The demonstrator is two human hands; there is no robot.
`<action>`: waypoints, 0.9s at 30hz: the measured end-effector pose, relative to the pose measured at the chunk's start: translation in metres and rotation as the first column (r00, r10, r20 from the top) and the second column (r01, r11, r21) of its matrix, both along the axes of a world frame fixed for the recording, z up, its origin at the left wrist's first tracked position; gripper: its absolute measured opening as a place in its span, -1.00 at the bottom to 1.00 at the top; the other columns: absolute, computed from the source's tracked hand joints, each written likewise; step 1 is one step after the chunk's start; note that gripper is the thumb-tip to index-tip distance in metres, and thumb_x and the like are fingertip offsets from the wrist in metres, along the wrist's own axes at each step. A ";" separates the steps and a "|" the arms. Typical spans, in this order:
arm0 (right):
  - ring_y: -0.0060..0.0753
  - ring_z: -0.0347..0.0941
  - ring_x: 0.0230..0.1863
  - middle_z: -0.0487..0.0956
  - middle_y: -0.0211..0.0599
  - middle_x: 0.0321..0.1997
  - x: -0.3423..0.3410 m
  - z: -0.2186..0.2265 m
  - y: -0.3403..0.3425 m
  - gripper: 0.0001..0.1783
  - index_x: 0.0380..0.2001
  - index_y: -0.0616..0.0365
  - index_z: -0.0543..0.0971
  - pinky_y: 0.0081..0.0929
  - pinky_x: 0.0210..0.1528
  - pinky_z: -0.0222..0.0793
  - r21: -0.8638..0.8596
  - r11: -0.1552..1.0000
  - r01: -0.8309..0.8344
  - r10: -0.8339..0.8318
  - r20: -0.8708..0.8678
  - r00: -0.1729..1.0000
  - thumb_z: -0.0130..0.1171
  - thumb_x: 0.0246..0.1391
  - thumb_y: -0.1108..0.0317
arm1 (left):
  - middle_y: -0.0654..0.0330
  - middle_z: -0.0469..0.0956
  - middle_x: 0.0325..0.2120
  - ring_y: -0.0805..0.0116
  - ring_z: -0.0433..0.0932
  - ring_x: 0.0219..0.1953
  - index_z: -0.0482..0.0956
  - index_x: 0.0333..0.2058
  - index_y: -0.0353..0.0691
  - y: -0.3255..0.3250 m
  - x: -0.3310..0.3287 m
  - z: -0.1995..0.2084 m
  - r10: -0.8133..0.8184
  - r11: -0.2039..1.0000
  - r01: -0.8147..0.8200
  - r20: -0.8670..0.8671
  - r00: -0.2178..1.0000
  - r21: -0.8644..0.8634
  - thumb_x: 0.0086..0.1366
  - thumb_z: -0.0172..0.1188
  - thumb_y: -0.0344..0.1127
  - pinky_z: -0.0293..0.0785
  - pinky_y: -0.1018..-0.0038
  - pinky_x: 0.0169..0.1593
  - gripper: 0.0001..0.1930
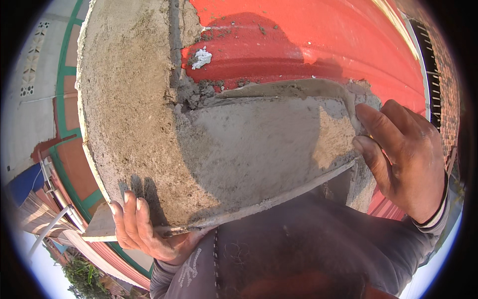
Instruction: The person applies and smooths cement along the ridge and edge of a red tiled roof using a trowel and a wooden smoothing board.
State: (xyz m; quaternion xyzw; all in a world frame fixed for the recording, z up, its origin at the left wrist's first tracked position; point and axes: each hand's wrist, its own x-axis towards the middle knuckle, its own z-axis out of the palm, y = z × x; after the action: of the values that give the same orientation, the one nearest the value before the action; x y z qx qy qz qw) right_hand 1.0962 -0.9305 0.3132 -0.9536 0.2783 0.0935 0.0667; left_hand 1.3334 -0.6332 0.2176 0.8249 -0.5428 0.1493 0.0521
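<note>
A rough grey-brown concrete ledge (132, 109) runs toward me and joins a smoother, damp-looking grey section (249, 139) that stretches right. My left hand (144, 229) hooks over the near edge of the ledge, with its fingers on the top face and its palm below the rim. At the right end of the smooth section, my right hand (403, 154) is bent, with thumb and forefinger close together against the corner. What lies between those fingertips is hidden. Along the far side of this section stands a thin raised grey edge (298, 88). Crumbly wet mortar (194, 94) fills the inner corner.
Red metal roofing (328, 40) spreads beyond the ledge, with mortar crumbs and a white lump (201, 58) on it. A brick wall (448, 94) rises at far right. Past the ledge's left edge there is a drop toward a green-framed wall (77, 169), and a plant (84, 279) shows lower down.
</note>
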 end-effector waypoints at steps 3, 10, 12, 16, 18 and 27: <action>0.06 0.44 -0.42 0.40 -0.11 -0.41 0.009 0.001 0.001 -0.60 -0.01 0.29 0.59 -0.09 -0.36 0.34 -0.030 0.999 -0.026 0.024 -0.050 0.998 0.34 0.12 0.31 | -0.03 0.46 0.30 -0.14 0.20 0.46 0.30 0.40 -0.19 0.000 -0.002 0.001 0.025 0.999 -0.025 0.001 1.000 0.025 -0.11 0.33 0.71 0.11 -0.01 0.45 0.30; 0.04 0.41 -0.45 0.37 -0.12 -0.43 0.013 0.002 -0.009 -0.59 -0.02 0.26 0.59 -0.09 -0.39 0.32 -0.074 0.990 -0.122 0.116 -0.082 0.990 0.34 0.07 0.32 | -0.03 0.41 0.33 -0.12 0.18 0.47 0.30 0.40 -0.26 -0.002 -0.004 0.000 0.020 1.000 -0.020 -0.007 1.000 0.015 -0.22 0.42 0.66 0.12 0.00 0.49 0.37; 0.04 0.41 -0.45 0.37 -0.12 -0.43 0.013 0.004 -0.017 -0.58 -0.02 0.25 0.59 -0.10 -0.40 0.32 -0.074 0.987 -0.144 0.138 -0.083 0.987 0.35 0.06 0.32 | -0.04 0.41 0.34 -0.14 0.19 0.47 0.30 0.40 -0.26 0.000 -0.004 0.004 0.024 0.998 -0.024 -0.003 1.000 0.055 -0.22 0.42 0.66 0.13 -0.01 0.48 0.37; 0.02 0.41 -0.46 0.37 -0.12 -0.43 0.015 0.006 -0.015 -0.57 -0.03 0.25 0.57 -0.10 -0.40 0.32 -0.075 0.985 -0.155 0.147 -0.103 0.984 0.36 0.04 0.32 | -0.06 0.40 0.35 -0.16 0.20 0.46 0.29 0.41 -0.27 -0.002 -0.003 0.006 0.020 0.997 -0.019 -0.021 1.000 0.075 -0.22 0.43 0.65 0.12 -0.01 0.47 0.37; 0.01 0.42 -0.46 0.37 -0.13 -0.43 0.014 0.004 -0.014 -0.58 -0.03 0.24 0.56 -0.09 -0.39 0.34 -0.084 0.983 -0.163 0.152 -0.125 0.981 0.36 0.05 0.32 | -0.06 0.39 0.36 -0.17 0.20 0.46 0.28 0.41 -0.27 -0.004 -0.004 0.003 0.024 0.999 -0.022 -0.026 0.999 0.043 -0.22 0.44 0.63 0.10 -0.01 0.47 0.37; -0.05 0.56 -0.36 0.47 -0.13 -0.39 -0.012 -0.008 -0.015 -0.62 -0.07 0.17 0.58 -0.16 -0.28 0.45 -0.179 0.973 -0.146 0.088 -0.296 0.951 0.39 0.06 0.30 | -0.07 0.36 0.39 -0.19 0.18 0.47 0.24 0.44 -0.27 -0.002 -0.001 0.005 0.009 0.999 -0.006 -0.050 0.999 0.053 -0.20 0.45 0.61 0.06 -0.02 0.48 0.38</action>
State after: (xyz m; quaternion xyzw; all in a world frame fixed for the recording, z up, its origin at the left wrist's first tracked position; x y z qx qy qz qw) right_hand 1.0846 -0.9453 0.3056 -0.9467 0.2357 0.2061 -0.0752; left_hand 1.3327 -0.6357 0.2227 0.8315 -0.5418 0.1143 0.0436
